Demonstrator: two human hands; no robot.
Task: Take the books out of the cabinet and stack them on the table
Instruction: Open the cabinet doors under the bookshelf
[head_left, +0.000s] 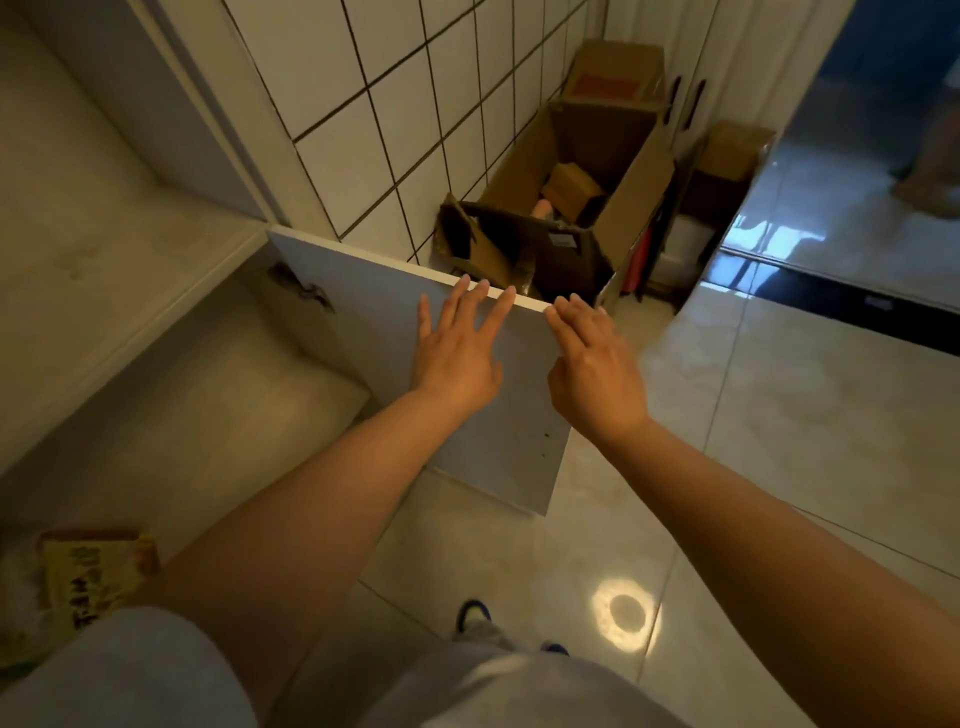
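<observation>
The low cabinet (171, 395) stands open at the left, its pale grey door (363, 312) swung out towards me. My left hand (457, 353) lies flat against the door's inner face, fingers spread and fingertips reaching its top edge. My right hand (592, 364) is at the door's outer top corner with its fingertips on the edge. A yellowish book or packet (88, 577) with printed characters lies at the cabinet's lower left, partly hidden by my sleeve. The cabinet's visible inner shelf looks bare.
An open cardboard box (582, 202) with smaller boxes in it stands behind the door against the white tiled wall (395, 104). More boxes (732, 150) sit beyond. Glossy floor tiles (779, 415) spread to the right. A person's foot (930, 192) shows at far right.
</observation>
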